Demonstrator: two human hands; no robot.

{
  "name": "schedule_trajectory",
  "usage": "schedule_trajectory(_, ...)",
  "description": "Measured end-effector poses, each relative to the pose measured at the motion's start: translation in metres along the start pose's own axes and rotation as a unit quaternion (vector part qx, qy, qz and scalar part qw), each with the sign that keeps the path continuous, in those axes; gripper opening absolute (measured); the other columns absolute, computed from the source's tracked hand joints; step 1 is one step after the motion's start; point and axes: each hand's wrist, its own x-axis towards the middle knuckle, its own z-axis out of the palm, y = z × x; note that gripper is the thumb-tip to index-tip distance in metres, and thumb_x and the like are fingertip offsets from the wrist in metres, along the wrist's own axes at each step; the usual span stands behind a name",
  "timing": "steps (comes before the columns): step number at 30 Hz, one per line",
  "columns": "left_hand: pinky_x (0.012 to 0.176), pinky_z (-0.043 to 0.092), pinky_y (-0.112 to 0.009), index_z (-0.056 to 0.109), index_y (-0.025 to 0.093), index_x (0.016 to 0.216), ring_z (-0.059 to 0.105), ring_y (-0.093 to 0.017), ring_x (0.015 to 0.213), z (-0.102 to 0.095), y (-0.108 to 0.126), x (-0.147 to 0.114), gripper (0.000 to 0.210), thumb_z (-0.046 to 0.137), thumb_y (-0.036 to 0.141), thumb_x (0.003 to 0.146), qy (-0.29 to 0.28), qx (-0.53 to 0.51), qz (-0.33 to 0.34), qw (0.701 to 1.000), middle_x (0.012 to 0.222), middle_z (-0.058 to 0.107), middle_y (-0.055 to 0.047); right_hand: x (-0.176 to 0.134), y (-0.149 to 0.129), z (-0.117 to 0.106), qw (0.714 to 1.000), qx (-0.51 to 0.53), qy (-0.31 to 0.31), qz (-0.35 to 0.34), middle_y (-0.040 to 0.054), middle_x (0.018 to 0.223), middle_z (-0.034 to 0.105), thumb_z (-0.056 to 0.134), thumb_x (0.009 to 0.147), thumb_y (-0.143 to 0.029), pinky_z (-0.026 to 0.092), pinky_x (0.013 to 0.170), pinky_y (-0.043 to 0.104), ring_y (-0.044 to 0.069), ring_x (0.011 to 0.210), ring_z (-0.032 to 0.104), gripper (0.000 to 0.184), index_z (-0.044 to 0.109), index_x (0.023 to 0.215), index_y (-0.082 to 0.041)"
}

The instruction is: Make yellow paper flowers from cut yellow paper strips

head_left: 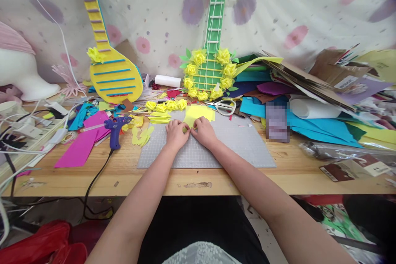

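Observation:
Over the grey cutting mat [247, 148], my left hand [177, 134] and my right hand [204, 131] meet with fingertips nearly touching. Both are closed in a pinch on a small piece of yellow paper [185, 130], mostly hidden by the fingers. Just beyond them lie square sheets of yellow paper [204, 113]. To the left is a stack of yellow paper strips [159, 118], with finished yellow paper flowers [167, 105] in a row behind it. White-handled scissors [225, 107] rest at the mat's far edge.
A blue glue gun [114, 132] stands left of the mat, its cord hanging off the table edge. Behind are a yellow paper instrument [116, 74] and a green one [211, 70] ringed with flowers. Cardboard [309, 78] and blue sheets [321, 130] pile up at right; cables [58, 136] clutter the left.

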Motion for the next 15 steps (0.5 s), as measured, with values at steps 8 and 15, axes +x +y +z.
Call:
schedule_trajectory(8, 0.085, 0.034, -0.040, 0.065, 0.027, 0.070, 0.046, -0.025, 0.097, -0.0013, 0.0022, 0.0021, 0.005, 0.061, 0.029, 0.068, -0.004, -0.017, -0.033, 0.999, 0.090, 0.056, -0.005, 0.0010, 0.0051, 0.0026, 0.999, 0.012, 0.025, 0.031, 0.0102, 0.094, 0.052, 0.038, 0.074, -0.005, 0.040, 0.073, 0.031, 0.021, 0.086, 0.048, 0.023, 0.049, 0.091, -0.018)
schedule_trajectory(15, 0.085, 0.035, -0.041, 0.065, 0.026, 0.070, 0.046, -0.025, 0.097, 0.0014, 0.0025, 0.0026, 0.007, 0.061, 0.031, 0.068, 0.006, -0.008, -0.028, 1.000, 0.090, 0.055, -0.005, -0.0018, -0.0002, -0.0030, 1.000, 0.002, 0.011, -0.002, 0.0111, 0.099, 0.051, 0.049, 0.076, -0.021, 0.039, 0.081, 0.033, 0.022, 0.093, 0.046, 0.021, 0.049, 0.096, -0.015)
